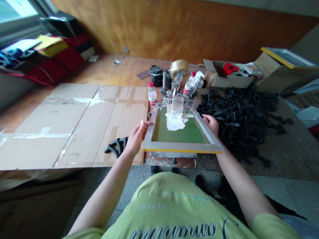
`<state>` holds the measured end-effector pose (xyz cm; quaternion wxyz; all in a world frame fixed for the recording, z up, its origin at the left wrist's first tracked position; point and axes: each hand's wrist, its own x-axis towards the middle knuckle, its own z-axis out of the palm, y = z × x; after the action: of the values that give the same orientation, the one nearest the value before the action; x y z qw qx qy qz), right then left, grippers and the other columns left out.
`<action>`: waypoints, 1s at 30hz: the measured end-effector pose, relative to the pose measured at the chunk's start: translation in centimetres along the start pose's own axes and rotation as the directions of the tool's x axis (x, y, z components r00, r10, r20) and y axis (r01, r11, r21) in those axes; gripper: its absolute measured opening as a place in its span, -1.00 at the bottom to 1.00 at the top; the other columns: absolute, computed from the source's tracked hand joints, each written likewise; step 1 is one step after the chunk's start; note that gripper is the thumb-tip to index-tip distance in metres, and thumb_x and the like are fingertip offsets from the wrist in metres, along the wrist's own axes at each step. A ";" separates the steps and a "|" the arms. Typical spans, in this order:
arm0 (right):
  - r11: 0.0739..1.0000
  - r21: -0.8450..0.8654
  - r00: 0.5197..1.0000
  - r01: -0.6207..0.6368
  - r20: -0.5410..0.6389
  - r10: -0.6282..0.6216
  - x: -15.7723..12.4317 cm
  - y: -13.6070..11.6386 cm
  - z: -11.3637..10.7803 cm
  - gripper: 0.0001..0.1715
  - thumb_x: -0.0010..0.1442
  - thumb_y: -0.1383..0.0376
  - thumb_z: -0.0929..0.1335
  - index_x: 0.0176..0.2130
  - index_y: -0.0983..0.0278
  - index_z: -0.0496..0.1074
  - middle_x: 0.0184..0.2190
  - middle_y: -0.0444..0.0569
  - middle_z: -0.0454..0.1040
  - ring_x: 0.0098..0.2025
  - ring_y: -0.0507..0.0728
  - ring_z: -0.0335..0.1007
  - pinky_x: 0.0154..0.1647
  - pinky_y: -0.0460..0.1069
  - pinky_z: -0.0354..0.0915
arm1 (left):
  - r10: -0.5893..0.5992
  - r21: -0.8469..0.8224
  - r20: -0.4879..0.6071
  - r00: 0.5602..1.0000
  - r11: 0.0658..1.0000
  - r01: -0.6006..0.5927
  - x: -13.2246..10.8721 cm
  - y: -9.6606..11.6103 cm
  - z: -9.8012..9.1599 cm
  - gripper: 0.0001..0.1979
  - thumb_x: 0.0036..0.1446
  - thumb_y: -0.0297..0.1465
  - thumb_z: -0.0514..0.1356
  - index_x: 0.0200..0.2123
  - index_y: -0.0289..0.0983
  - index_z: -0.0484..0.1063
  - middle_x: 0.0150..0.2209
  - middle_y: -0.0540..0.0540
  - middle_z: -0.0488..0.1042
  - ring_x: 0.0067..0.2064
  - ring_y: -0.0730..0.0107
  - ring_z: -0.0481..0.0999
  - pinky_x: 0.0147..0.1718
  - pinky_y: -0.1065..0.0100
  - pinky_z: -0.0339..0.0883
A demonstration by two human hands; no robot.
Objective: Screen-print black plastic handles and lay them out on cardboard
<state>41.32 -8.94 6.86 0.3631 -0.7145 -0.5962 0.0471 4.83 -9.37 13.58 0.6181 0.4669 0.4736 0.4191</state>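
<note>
A screen printing frame (pixel 179 145) with a green mesh and a yellow front edge is clamped at its back, tilted above a small base plate (pixel 171 155). White ink (pixel 175 124) lies on the mesh beneath a squeegee (pixel 177 106). My left hand (pixel 136 137) grips the frame's left side, its fingertips at the rim. On the opposite side, my right hand (pixel 211 125) is closed at the edge, some fingers hidden. Black curved plastic parts (pixel 116 146) lie on the cardboard beside my left wrist. A large heap of black plastic parts (pixel 239 116) sits right of my right hand.
Flat cardboard (pixel 82 122) covers the table's left. Behind the frame stand a red-capped bottle (pixel 152 95), a black ink tub (pixel 156 76), a tape roll (pixel 178 68) and another bottle (pixel 189 84). An open carton (pixel 231 81) stands at back right; stacked bundles (pixel 57 54) fill the back left.
</note>
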 end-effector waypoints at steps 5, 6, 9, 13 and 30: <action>0.951 -0.129 0.959 0.281 0.078 -0.273 2.6 -7.0 1.9 -0.31 0.14 0.15 0.44 0.21 0.25 0.33 0.15 0.16 0.31 0.08 0.30 0.28 0.12 0.21 0.25 | -0.187 0.063 -0.092 0.978 0.979 0.193 -1.3 -8.0 -0.4 -0.20 0.03 -0.05 0.28 0.28 -0.28 0.26 -0.39 -0.04 0.53 -0.46 0.47 0.44 -0.51 0.48 0.27; 0.925 -0.180 0.939 0.335 0.141 -0.313 2.6 -8.4 2.6 -0.30 0.10 0.18 0.48 0.19 0.26 0.34 0.15 0.18 0.31 0.10 0.33 0.25 0.12 0.22 0.23 | -0.198 0.066 -0.112 0.974 0.976 0.206 -1.2 -9.0 -0.3 -0.19 0.04 -0.07 0.27 0.30 -0.28 0.22 -0.39 -0.04 0.53 -0.46 0.47 0.44 -0.51 0.48 0.27; 0.876 -0.266 0.891 0.402 0.334 -0.308 1.7 -11.0 4.3 -0.57 0.12 0.25 0.47 -0.01 0.31 0.46 -0.06 0.16 0.46 0.02 0.32 0.27 0.01 0.17 0.24 | -0.222 0.099 -0.123 0.967 0.967 0.235 -0.4 -10.6 -0.1 -0.22 0.07 -0.10 0.24 0.32 -0.27 0.20 -0.39 -0.03 0.51 -0.48 0.49 0.41 -0.52 0.49 0.23; 0.851 -0.242 0.805 0.466 0.515 -0.294 -1.4 -10.4 4.6 -0.88 0.22 0.32 0.36 -0.26 0.31 0.51 -0.29 0.11 0.53 -0.15 0.25 0.33 -0.14 0.09 0.22 | -0.260 0.111 -0.104 0.960 0.956 0.271 0.1 -11.2 -0.6 -0.23 0.07 -0.08 0.22 0.29 -0.30 0.22 -0.39 -0.03 0.49 -0.46 0.45 0.43 -0.53 0.48 0.22; 0.729 0.009 0.627 0.684 0.503 -0.595 -5.9 -8.4 3.1 -0.81 0.22 0.40 0.33 -0.20 0.30 0.54 -0.27 0.05 0.57 -0.19 0.18 0.36 -0.19 0.04 0.16 | -0.249 0.076 -0.105 0.963 0.963 0.257 0.3 -12.2 -1.0 -0.23 0.01 -0.01 0.26 0.21 -0.30 0.30 -0.41 -0.02 0.49 -0.48 0.46 0.43 -0.55 0.48 0.22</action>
<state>31.24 -12.55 7.28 0.1314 -0.4504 -0.8825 0.0325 4.80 -11.54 1.49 0.6223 0.4091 0.5761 0.3368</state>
